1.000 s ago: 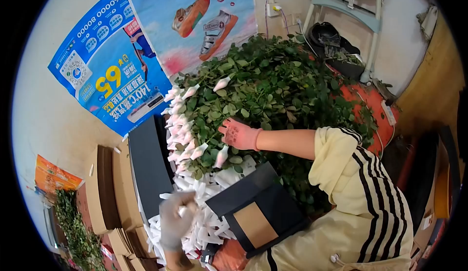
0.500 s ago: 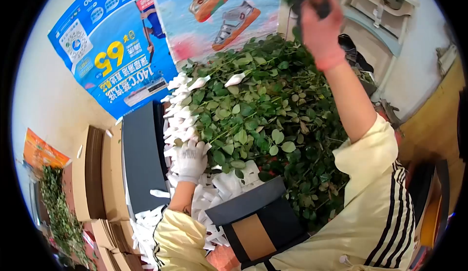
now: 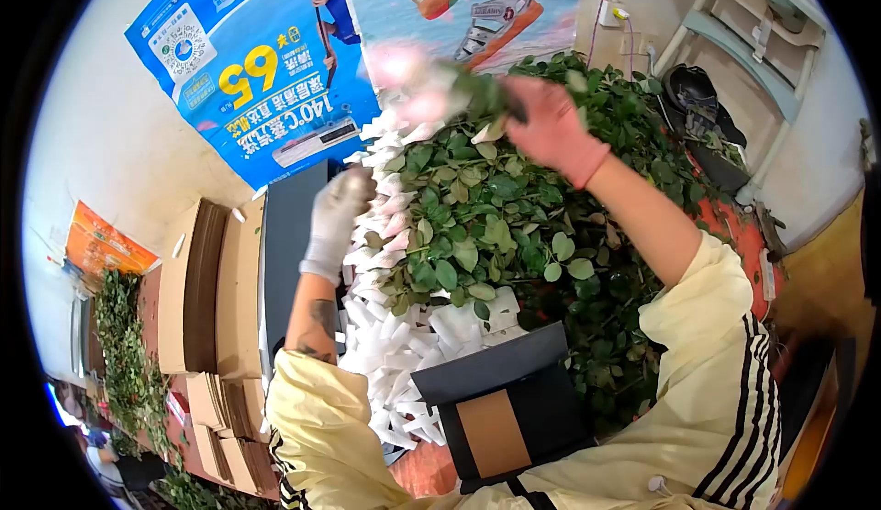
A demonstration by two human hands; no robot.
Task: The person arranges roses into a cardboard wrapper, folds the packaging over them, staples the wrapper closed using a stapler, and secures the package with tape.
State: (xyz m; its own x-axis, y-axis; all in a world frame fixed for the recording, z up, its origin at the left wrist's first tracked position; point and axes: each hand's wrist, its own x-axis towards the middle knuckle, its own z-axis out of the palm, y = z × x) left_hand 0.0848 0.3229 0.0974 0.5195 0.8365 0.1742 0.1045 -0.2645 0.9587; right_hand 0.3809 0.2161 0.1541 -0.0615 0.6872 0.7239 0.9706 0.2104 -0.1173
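Observation:
My right hand (image 3: 551, 129), in a pink glove, is closed around a bunch of pink-and-white flowers (image 3: 418, 88) with green stems, smeared by motion. A dark piece shows at its fingers, its kind unclear. The flower heads point left, above a heap of leafy stems (image 3: 496, 207). My left hand (image 3: 340, 212), in a white glove, is raised at the heap's left edge with fingers curled in; what they hold, if anything, is hidden. White sleeves (image 3: 390, 202) cover the ends of the stems there. Loose white sleeves (image 3: 404, 354) lie piled nearer me.
An open black box (image 3: 551, 418) with a brown panel sits right in front of me. Flat cardboard (image 3: 234, 299) and a dark board (image 3: 289, 253) stand at the left. Posters (image 3: 248, 78) hang behind; a folded white chair (image 3: 780, 88) leans at the right.
My right hand has come down and left with the flowers, from high at the right to over the leafy heap. My left hand has lifted off the white sleeves and moved up.

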